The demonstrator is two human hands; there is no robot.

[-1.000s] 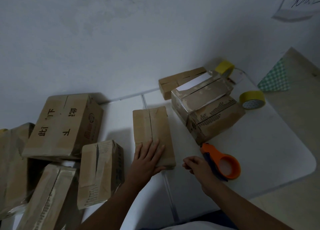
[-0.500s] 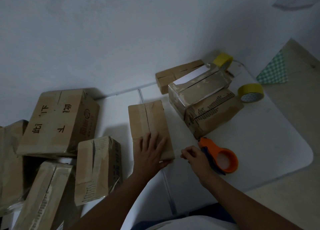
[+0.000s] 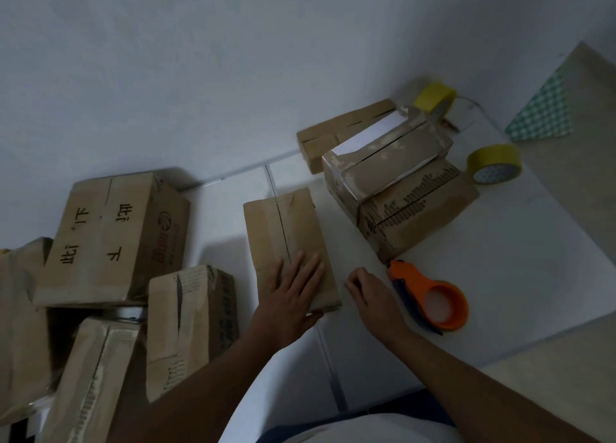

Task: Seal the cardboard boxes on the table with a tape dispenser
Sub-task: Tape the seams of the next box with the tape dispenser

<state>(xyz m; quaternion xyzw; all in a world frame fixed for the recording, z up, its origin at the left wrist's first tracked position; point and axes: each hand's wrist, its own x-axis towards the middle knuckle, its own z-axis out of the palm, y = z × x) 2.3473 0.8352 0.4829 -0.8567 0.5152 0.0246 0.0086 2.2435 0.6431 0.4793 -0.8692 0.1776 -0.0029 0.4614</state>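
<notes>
A narrow brown cardboard box [image 3: 283, 229] lies flat on the white table [image 3: 520, 276], with a dark seam running down its top. My left hand [image 3: 293, 296] rests flat on the near end of this box, fingers straight and spread. My right hand [image 3: 370, 296] hovers just right of the box with its fingers curled in; I see nothing in them. The orange tape dispenser [image 3: 436, 302] lies on the table right behind my right hand, and the hand does not grip it.
Two stacked boxes [image 3: 400, 189] and a long thin box [image 3: 336, 129] stand at the back right. Two yellow tape rolls [image 3: 493, 162] [image 3: 435, 99] lie near them. Several larger boxes [image 3: 113, 239] crowd the left side. The wall is close behind.
My left hand stays pressed on the narrow box and my right hand stays curled beside the dispenser. Only the view has shifted a little.
</notes>
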